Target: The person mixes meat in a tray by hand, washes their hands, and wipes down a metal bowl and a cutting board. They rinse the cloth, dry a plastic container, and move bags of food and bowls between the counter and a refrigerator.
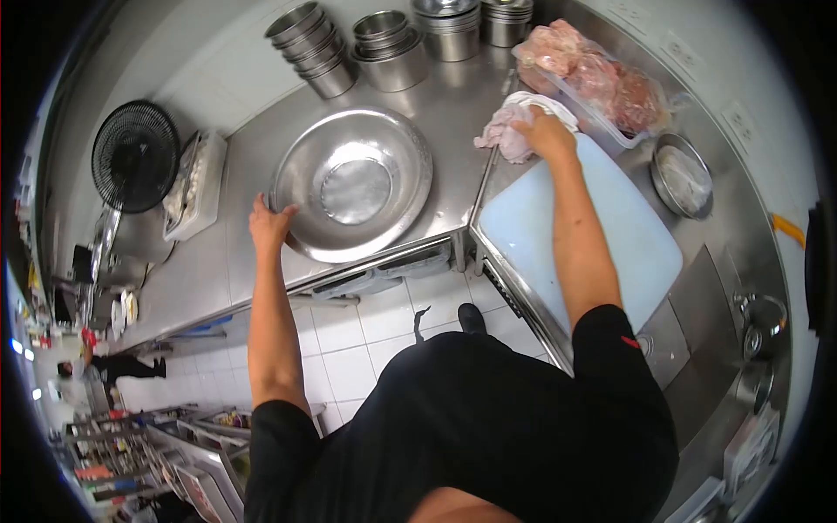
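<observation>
A wide stainless steel basin [305, 157] sits on the metal counter with nothing visible inside. My left hand [272, 222] is at its left rim, thumb over the edge and fingers spread along the outside. A crumpled white and pinkish cloth [507, 129] lies at the far corner of the pale blue cutting board [602, 231]. My right hand [547, 132] grips this cloth, its fingertips partly hidden in the folds. Just behind that hand stands a clear plastic tub [602, 122] heaped with bagged raw meat [588, 74].
Stacked metal pots [314, 48] line the back wall. A metal bowl [682, 174] with a plastic bag stands right of the board. At left are a black fan [135, 157] and a white bin [205, 187]. Another person [113, 366] stands far off at left.
</observation>
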`<state>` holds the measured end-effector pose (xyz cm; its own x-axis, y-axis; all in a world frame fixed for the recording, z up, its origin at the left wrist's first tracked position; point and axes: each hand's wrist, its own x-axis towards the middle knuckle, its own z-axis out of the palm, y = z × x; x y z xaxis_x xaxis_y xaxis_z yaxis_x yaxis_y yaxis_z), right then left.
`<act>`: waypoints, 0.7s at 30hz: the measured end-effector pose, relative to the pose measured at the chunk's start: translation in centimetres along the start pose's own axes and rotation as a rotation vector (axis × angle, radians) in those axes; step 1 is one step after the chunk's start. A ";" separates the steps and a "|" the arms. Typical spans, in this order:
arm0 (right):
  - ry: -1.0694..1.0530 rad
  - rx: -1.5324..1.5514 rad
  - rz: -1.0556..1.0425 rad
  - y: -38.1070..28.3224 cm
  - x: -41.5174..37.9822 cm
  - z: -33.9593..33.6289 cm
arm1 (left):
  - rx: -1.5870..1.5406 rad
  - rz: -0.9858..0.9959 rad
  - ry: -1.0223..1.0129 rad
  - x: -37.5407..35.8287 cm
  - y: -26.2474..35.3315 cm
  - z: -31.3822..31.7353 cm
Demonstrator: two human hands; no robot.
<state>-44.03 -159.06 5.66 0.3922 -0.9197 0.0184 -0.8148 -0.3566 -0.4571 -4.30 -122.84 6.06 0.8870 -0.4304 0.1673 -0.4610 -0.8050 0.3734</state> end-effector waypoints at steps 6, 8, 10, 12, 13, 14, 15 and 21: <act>0.058 0.181 -0.162 3.5 3.4 4.1 | -0.227 -0.149 -0.080 -0.4 -3.4 1.5; 0.174 0.218 -0.239 2.4 0.7 -2.2 | -0.249 -0.151 -0.017 -0.5 -2.0 -0.3; 0.309 0.310 -0.415 2.9 -1.5 -8.5 | -0.208 -0.115 0.016 -0.4 -1.5 -1.0; 0.397 0.486 -0.572 3.8 -3.4 -13.4 | -0.226 -0.111 0.009 -0.5 -1.2 -1.6; 0.361 0.671 -0.481 3.6 -4.5 -15.0 | -0.237 -0.096 0.004 -0.2 -0.8 -2.0; 0.368 0.643 -0.407 4.1 -4.6 -15.0 | -0.223 -0.085 0.001 0.1 -0.4 -2.5; 0.374 0.611 -0.331 5.6 -4.2 -14.8 | -0.210 -0.075 -0.007 0.2 -0.1 -2.8; -0.087 -0.390 0.031 14.3 -5.2 -1.6 | 0.032 0.034 0.011 2.3 0.3 -3.7</act>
<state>-58.37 -159.60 0.43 0.3860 -0.9196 -0.0734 -0.9212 -0.3799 -0.0840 -2.33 -122.53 9.90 0.8708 -0.4537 0.1893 -0.4916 -0.8025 0.3382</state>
